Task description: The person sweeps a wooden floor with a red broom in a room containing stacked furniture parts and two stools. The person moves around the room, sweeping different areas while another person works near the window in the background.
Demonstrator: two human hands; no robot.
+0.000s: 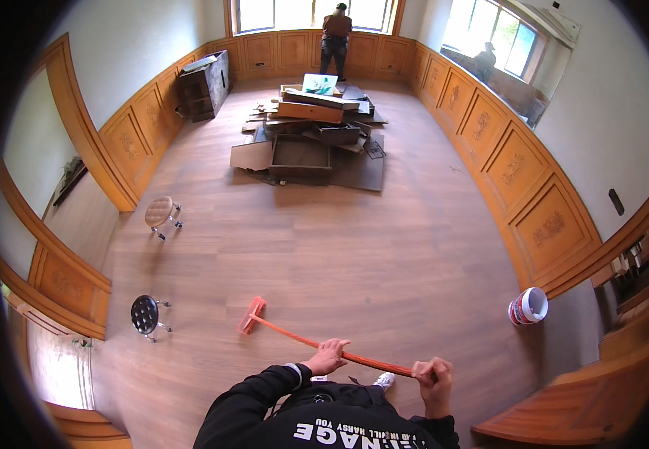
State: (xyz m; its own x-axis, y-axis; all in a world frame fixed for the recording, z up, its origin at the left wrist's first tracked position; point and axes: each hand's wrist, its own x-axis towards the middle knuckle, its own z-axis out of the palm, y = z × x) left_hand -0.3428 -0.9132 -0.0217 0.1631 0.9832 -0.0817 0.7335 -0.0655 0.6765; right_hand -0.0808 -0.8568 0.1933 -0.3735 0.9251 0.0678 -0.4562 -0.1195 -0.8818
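A long-handled broom (290,335) slants across the floor in front of me, its red bristle head (252,316) lying to the left on the wood-look floor. Midway along the orange-red handle, my left hand (327,358) holds the shaft, fingers pointing right. My right hand (435,379) is closed around the handle's upper end. The handle passes in front of my body, above my white shoe (385,381).
A pile of drawers and boards (307,132) lies mid-room; a person (336,42) stands behind it by the window. Left are a tan rolling stool (160,211), a black stool (145,315) and a dark cabinet (205,85). A white bucket (528,306) stands right, near wood panelling (512,160).
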